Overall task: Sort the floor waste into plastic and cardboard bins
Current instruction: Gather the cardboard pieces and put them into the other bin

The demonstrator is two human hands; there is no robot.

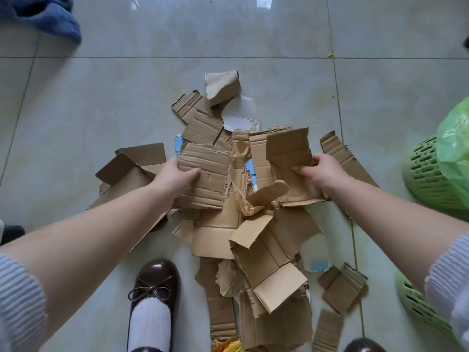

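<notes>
Tiled floor (279, 41) carries a big cardboard pile (243, 224) at centre. Right of the pile: green slotted bin (429, 179) with green plastic bag liner (454, 148); second green bin (421, 308) nearer, lower right of the pile. Blue cloth (43, 16) far upper left of the pile. Brown shoe (154, 285) just left of the pile's near end. Left hand (177, 177) pinches a ribbed cardboard piece (203, 179) on the pile's left, thumb on top. Right hand (322, 171) fingers curled, gripping a folded cardboard piece (289, 153) on the pile's right.
</notes>
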